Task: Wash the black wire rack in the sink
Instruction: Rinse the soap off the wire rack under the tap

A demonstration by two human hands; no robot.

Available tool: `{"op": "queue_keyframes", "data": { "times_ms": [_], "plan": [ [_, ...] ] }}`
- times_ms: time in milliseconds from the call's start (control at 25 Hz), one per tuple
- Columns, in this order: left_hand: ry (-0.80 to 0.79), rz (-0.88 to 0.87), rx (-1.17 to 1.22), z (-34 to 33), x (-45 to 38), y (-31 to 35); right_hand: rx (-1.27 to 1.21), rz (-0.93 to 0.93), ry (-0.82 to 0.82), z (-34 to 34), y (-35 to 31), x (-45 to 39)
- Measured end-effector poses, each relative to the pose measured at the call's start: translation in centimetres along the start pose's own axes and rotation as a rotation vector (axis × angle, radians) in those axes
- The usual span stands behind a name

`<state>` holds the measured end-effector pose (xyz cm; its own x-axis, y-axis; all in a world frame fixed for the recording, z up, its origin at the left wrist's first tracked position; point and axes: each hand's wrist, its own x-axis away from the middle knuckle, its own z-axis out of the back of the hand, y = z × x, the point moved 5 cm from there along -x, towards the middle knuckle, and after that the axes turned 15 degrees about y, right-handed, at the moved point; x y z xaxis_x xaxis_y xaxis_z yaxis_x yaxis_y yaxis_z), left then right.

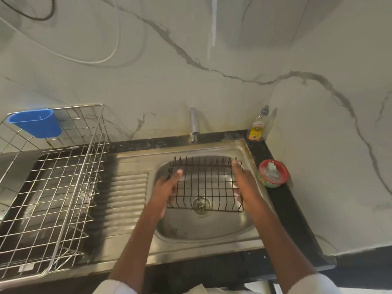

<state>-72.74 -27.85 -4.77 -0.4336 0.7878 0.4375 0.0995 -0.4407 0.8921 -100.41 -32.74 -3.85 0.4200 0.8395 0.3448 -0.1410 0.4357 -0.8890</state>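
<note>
The black wire rack (204, 184) hangs level over the steel sink bowl (212, 228), its upright prongs pointing up along the far edge. My left hand (167, 187) holds the rack's left side, thumb over the top wire. My right hand (240, 181) holds its right side, fingers stretched along the edge and the thumb tucked under near the front. The drain (201, 205) shows through the wires. The tap (194, 126) stands behind the bowl with no water seen running.
A silver wire dish rack (53, 187) with a blue cup holder (37, 125) fills the left counter beside the ribbed drainboard (127, 198). A dish soap bottle (258, 128) stands in the back right corner. A red-rimmed tub with a scrubber (273, 172) sits right of the sink.
</note>
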Motion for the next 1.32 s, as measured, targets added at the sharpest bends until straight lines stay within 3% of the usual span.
{"op": "queue_keyframes", "data": {
  "times_ms": [80, 120, 200, 280, 360, 480, 640, 720, 880, 1080, 1240, 1320],
  "plan": [
    [0.026, 0.046, 0.024, 0.1, 0.5, -1.4, 0.028, 0.005, -0.016, -0.3, 0.7, 0.6],
    [0.047, 0.014, 0.027, 0.3, 0.6, -0.9, 0.029, 0.107, 0.030, 0.2, -0.4, 0.9],
    [0.060, -0.169, 0.051, 0.5, 1.3, 1.9, -0.061, 0.320, 0.084, 1.4, -3.7, 1.2],
    [0.076, -0.297, 0.041, 0.6, 1.7, 3.5, -0.177, 0.407, 0.116, 1.9, -4.7, 2.2],
    [0.139, -0.315, 0.000, 0.5, 1.5, 3.0, -0.182, 0.357, 0.108, 1.0, -2.2, 2.9],
    [0.165, -0.135, -0.080, 0.2, 1.0, -0.9, -0.037, 0.191, 0.077, -0.4, 1.0, 3.8],
    [0.237, -0.315, 0.036, 0.9, 2.4, 2.4, -0.145, 0.396, 0.150, 1.1, -4.2, 3.6],
    [0.285, -0.373, 0.023, 1.2, 2.1, 2.9, -0.202, 0.491, 0.174, 1.1, -3.7, 4.1],
    [0.293, -0.142, -0.132, 0.0, 0.3, -1.8, 0.014, 0.186, 0.138, -0.7, 0.8, 3.3],
    [0.329, -0.286, -0.036, 1.0, 1.5, 1.3, -0.113, 0.384, 0.162, 0.0, -2.0, 4.1],
    [0.331, -0.166, -0.066, 0.9, 2.1, -0.2, -0.006, 0.199, 0.127, -1.2, 0.6, 3.7],
    [0.349, -0.217, -0.064, 1.3, 2.1, 0.0, -0.039, 0.233, 0.152, -1.2, 0.7, 3.3]
  ]
}}
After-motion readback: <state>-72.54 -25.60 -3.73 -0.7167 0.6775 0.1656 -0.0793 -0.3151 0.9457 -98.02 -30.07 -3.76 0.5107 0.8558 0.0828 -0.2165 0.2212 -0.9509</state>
